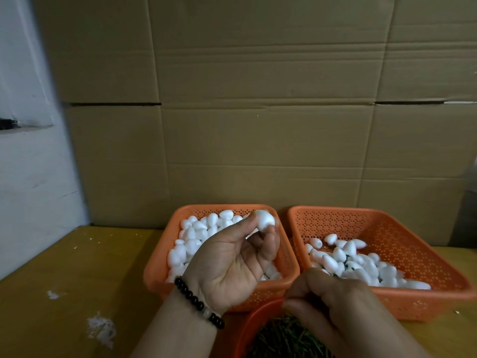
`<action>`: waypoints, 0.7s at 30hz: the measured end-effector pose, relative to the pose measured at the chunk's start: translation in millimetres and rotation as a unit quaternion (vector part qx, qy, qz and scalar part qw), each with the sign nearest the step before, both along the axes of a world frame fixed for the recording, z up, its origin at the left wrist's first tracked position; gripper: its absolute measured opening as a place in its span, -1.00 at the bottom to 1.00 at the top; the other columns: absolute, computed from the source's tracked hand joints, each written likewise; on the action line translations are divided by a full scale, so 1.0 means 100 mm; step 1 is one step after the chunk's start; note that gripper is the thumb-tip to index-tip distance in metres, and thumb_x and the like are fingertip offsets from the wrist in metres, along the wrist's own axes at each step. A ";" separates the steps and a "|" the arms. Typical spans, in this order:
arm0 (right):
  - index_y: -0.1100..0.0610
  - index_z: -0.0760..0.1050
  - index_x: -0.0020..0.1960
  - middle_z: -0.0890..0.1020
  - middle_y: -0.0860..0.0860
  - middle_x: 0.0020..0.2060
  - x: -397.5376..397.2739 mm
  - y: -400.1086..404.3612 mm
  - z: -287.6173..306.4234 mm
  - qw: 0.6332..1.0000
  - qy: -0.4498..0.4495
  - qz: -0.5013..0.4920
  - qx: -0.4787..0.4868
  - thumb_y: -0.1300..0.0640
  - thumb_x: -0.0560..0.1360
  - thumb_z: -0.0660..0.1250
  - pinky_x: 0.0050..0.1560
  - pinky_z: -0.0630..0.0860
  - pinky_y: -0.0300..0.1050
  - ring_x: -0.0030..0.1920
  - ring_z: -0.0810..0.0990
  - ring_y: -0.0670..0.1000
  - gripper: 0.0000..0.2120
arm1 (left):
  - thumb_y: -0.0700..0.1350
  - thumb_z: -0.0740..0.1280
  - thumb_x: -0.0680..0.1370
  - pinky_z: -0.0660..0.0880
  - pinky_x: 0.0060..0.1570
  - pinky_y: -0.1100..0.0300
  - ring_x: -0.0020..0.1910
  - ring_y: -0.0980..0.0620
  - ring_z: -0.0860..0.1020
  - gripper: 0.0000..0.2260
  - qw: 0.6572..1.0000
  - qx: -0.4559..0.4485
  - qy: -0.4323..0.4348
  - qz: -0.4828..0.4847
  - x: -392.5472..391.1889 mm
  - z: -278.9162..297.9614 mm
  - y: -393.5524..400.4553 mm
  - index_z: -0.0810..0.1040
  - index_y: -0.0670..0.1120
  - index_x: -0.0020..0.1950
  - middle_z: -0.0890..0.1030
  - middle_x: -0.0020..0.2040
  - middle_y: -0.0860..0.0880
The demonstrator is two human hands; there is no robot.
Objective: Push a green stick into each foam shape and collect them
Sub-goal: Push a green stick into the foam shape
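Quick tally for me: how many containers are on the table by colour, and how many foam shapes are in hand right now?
Orange baskets: 2, left basket and right basket
Red bowl of green sticks: 1
Foam shape held in the left hand: 1
Total: 4

The foam shapes (192, 237) are plain white. Both baskets, the left basket (284, 257) and the right basket (402, 244), are orange, their walls patterned with small perforations. The bowl (247, 329) is orange-red, and the sticks (281, 334) in it are dark green. The bracelet (197, 302) has black beads and one pale grey-green bead. The desk (77, 280) is yellowish brown with white flecks. The cardboard (245, 112) is plain brown.
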State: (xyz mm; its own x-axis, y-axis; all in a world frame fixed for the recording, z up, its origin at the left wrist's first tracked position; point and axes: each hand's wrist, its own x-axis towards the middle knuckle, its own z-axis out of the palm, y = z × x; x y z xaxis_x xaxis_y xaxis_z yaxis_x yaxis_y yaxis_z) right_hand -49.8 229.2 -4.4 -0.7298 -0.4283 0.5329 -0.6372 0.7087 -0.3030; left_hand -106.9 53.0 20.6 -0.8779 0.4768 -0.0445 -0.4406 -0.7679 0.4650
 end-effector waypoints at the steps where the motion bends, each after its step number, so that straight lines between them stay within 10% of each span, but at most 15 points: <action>1: -0.14 0.55 -0.23 0.57 -0.28 -0.42 -0.02 0.02 0.00 0.999 0.007 0.000 -0.036 -0.13 0.40 0.37 -0.16 0.36 -0.61 -0.36 0.52 -0.39 -0.90 | -0.30 0.40 0.30 0.59 -0.42 0.21 -0.32 -0.04 0.61 -0.57 1.000 -0.001 -0.004 -0.004 0.00 0.00 0.00 0.48 -0.35 0.15 0.57 -0.11 -0.22; 10: -0.08 0.56 -0.26 0.56 -0.15 -0.21 0.03 -0.03 0.03 0.979 0.092 -0.045 -0.175 -0.36 0.47 0.12 -0.30 0.34 -0.60 -0.23 0.52 -0.32 -0.57 | -0.30 0.34 0.38 0.52 -0.45 0.27 -0.39 0.06 0.55 -0.75 0.999 -0.041 0.025 -0.013 0.02 -0.05 0.05 0.54 -0.14 0.04 0.65 0.06 -0.21; 15: -0.18 0.58 -0.13 0.58 -0.22 -0.17 0.03 0.00 0.07 0.975 0.101 -0.041 -0.193 -0.06 0.44 0.32 -0.22 0.35 -0.62 -0.18 0.54 -0.35 -0.94 | -0.26 0.40 0.31 0.45 -0.48 0.33 -0.42 0.11 0.50 -0.44 0.996 -0.084 0.032 0.010 0.04 -0.08 0.11 0.44 -0.24 0.32 0.69 -0.07 -0.15; 21: -0.23 0.51 0.16 0.61 -0.21 -0.10 0.03 -0.03 0.02 0.975 0.093 -0.042 -0.200 0.12 0.47 0.26 -0.12 0.38 -0.60 -0.10 0.59 -0.29 -0.66 | -0.30 0.35 0.33 0.48 -0.44 0.29 -0.38 0.07 0.52 -0.38 0.996 -0.082 0.037 -0.029 0.08 -0.08 0.14 0.35 -0.27 0.40 0.67 -0.01 -0.20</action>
State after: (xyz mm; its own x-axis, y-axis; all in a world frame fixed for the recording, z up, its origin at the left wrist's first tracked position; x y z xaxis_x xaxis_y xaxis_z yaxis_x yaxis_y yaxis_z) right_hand -47.1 226.4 -1.9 -0.6290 -0.1018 0.7707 -0.6514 0.6100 -0.4511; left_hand -98.9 67.5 12.7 -0.8532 0.5179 -0.0611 -0.4410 -0.6539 0.6148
